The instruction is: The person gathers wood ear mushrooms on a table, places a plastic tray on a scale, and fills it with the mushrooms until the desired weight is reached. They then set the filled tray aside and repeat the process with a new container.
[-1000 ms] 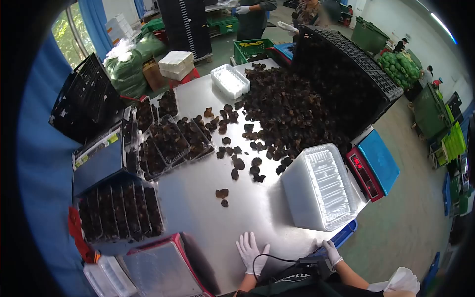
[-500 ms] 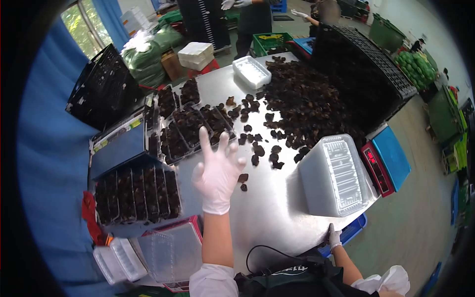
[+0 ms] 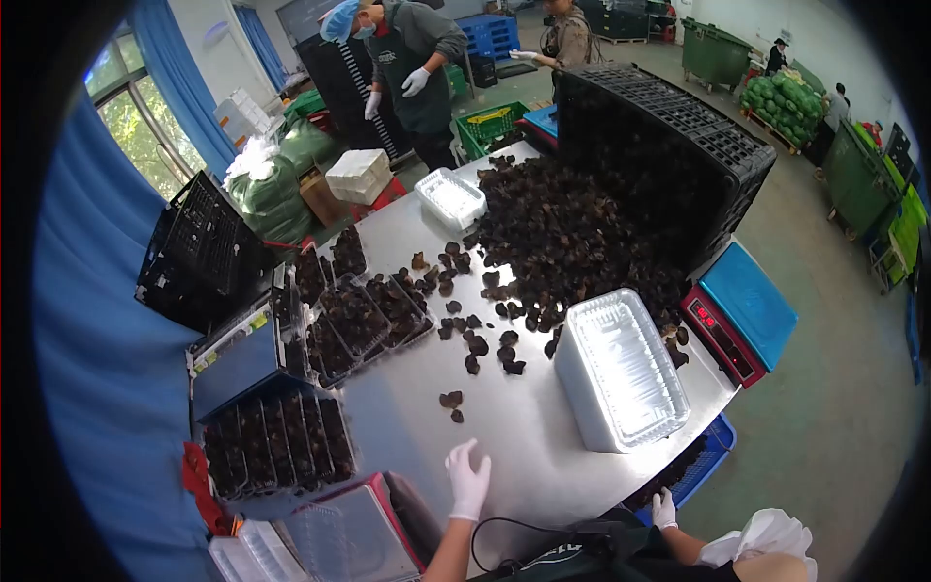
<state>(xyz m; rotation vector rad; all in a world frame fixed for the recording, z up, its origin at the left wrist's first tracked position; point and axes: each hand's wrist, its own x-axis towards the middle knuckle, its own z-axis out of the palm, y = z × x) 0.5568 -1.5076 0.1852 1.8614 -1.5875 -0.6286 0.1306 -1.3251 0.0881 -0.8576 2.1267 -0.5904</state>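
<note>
My left hand (image 3: 468, 482), in a white glove, is over the near part of the metal table (image 3: 529, 427), fingers apart and holding nothing. Two dark mushroom pieces (image 3: 451, 399) lie beyond it. My right hand (image 3: 664, 509), also gloved, is low at the table's near right edge, beside a blue basket (image 3: 713, 454) with dark contents. Its fingers look loosely extended, and I see nothing in them. A tall stack of clear plastic trays (image 3: 621, 373) stands between that hand and a large heap of dark, ear-shaped mushrooms (image 3: 562, 233).
Filled trays (image 3: 354, 315) stand at the left, with more (image 3: 276, 441) nearer me beside a scale (image 3: 238, 359). A red scale with a blue top (image 3: 742, 310) is at the right. A tipped black crate (image 3: 669, 145) backs the heap. A co-worker (image 3: 412, 68) stands beyond the table.
My left hand has drawn back from near the filled trays toward me and lower. My right hand stays by the near right edge. The camera view has shifted, showing more of the co-worker.
</note>
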